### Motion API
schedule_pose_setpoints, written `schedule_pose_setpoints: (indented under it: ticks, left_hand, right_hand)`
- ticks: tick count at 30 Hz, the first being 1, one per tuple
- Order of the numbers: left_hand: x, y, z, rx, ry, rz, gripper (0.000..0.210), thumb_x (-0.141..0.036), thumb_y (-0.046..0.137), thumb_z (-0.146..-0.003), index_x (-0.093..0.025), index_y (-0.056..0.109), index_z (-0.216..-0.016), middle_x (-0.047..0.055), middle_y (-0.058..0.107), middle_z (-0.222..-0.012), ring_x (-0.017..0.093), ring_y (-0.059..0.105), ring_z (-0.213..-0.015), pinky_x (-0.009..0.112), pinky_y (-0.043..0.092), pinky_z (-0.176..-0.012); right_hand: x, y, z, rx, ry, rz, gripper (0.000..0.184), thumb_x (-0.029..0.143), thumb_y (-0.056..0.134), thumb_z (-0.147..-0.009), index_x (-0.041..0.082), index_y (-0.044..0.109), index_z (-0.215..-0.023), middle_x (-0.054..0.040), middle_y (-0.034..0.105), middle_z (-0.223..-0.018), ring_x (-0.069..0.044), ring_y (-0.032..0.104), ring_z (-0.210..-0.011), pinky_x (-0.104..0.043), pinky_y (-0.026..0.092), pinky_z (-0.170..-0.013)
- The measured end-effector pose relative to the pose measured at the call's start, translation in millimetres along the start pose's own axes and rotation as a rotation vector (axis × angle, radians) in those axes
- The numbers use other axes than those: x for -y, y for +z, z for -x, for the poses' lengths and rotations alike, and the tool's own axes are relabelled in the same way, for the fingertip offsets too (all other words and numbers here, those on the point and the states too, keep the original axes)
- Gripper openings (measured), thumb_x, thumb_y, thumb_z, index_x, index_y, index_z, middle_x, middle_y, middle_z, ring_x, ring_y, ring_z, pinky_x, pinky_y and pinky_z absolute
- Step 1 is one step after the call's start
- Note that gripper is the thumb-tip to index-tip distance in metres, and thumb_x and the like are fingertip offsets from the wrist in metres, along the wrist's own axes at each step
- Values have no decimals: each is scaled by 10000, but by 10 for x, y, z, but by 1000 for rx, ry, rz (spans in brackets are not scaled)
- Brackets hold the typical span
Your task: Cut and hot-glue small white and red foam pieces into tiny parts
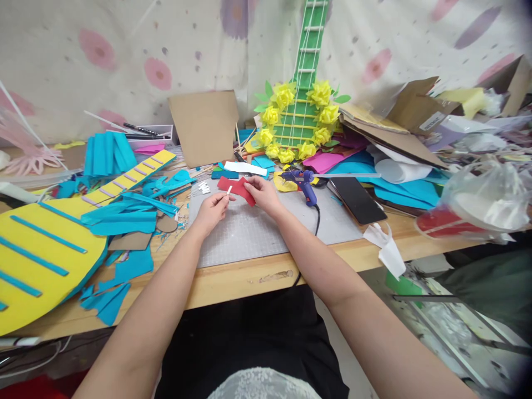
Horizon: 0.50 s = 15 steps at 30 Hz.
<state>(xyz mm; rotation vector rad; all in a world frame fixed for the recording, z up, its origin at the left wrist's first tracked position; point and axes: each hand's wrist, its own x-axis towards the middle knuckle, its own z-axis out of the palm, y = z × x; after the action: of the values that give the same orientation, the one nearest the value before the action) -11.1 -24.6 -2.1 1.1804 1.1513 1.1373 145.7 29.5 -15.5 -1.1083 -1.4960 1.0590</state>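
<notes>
Over the cutting mat [257, 235], my left hand [211, 213] pinches a white strip [229, 190], my right hand [264, 196] red paper [238, 188]. Likely pairing; next needs alignment.

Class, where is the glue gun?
In the head view, the glue gun lies right of centre, at the back of the grey mat, between the right hand and the phone.
</notes>
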Motion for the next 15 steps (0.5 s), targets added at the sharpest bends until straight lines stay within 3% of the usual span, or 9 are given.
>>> schedule_pose_setpoints:
  ticks: [4,9,15]
  left_hand:
    - [-21,-8,-1,10,-37,67,122,-232,554,-779,-132,593,-721,-50,338,-530,38,275,-416,163,192,-372]
    - [-54,-8,21,123,-135,226,162,-254,581,-773,-133,531,-677,-55,321,-538,31,252,-422,143,176,-362]
    - [-67,13,44,145,-183,243,169,-273,585,-788,-125,547,-716,-64,298,-520,31,242,-412,137,183,-353]
  right_hand:
    - [58,-22,25,35,11,-54,177,361,543,-717,185,529,-736,23,559,-691,-103,479,-618,-244,384,-606]
    - [150,-21,106,149,-35,-66,271,463,564,-729,199,505,-735,22,534,-691,-103,475,-628,-227,376,-560]
    - [156,-13,109,127,-25,-75,322,509,588,-711,196,515,-731,19,528,-685,-101,470,-626,-224,366,-543]
